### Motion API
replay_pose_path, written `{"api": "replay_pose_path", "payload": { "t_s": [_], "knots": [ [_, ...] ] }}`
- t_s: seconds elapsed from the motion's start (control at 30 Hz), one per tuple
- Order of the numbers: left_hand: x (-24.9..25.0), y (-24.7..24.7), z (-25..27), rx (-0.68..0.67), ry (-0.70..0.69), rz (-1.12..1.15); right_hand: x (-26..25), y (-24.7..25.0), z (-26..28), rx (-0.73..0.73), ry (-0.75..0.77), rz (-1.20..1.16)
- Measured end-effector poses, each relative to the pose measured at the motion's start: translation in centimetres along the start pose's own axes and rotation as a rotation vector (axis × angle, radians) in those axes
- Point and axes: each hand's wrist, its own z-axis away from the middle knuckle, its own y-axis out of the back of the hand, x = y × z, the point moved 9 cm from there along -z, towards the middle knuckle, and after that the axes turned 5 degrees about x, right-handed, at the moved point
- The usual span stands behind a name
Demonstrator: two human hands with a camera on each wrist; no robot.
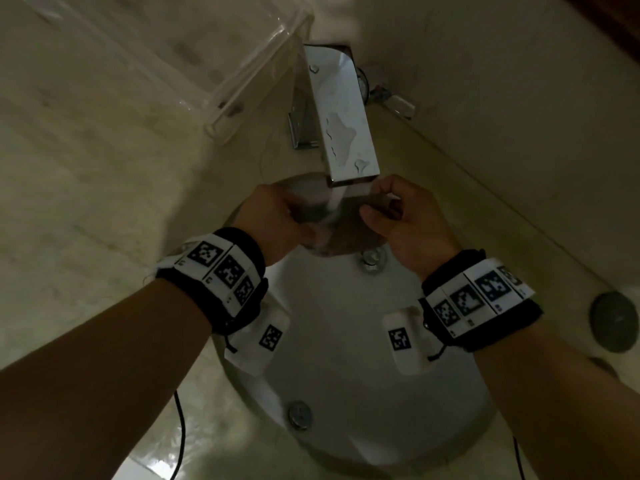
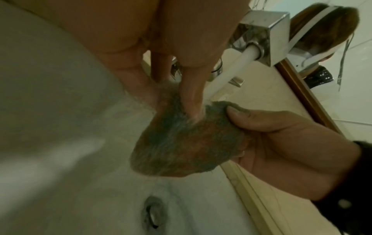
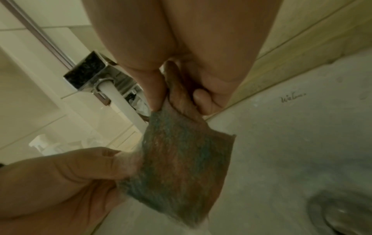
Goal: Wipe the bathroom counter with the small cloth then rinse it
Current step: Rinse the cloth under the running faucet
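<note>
The rinsing step is in hand: the small cloth (image 2: 187, 139) is stretched between both hands under the stream of water (image 2: 227, 73) that falls from the square chrome faucet (image 1: 341, 112), over the back of the white basin (image 1: 346, 341). The left hand (image 1: 273, 220) pinches one edge of the cloth with thumb and fingers; the right hand (image 1: 405, 216) pinches the opposite edge, thumb (image 2: 251, 117) on top. The cloth looks wet and mottled grey-green, though the dim light makes its true colour hard to judge.

Judging by this, the wiping is done. The next move calls for working the cloth under the stream, then squeezing it out over the basin and shutting the water off.

On the counter (image 1: 86, 202) a clear acrylic tray (image 1: 221, 81) stands left of the faucet, and a dark round disc (image 1: 614, 320) lies by the right edge. The drain (image 1: 372, 259) sits just below the hands, open as far as one can tell. The faucet spout hangs close above the knuckles, so lifting the hands needs care.
</note>
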Motion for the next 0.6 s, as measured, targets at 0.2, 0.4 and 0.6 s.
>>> {"api": "replay_pose_path", "payload": {
  "t_s": [0.2,0.4,0.6],
  "knots": [
    [0.6,0.0,0.4,-0.001,-0.012,0.179,0.1,0.9,-0.2,0.084,-0.024,-0.098],
    [1.1,-0.1,0.3,0.02,-0.058,0.471,0.8,1.3,-0.7,0.152,-0.064,-0.114],
    [0.3,-0.5,0.1,0.03,0.02,0.563,1.0,1.3,-0.4,0.182,-0.061,-0.134]
  ]
}}
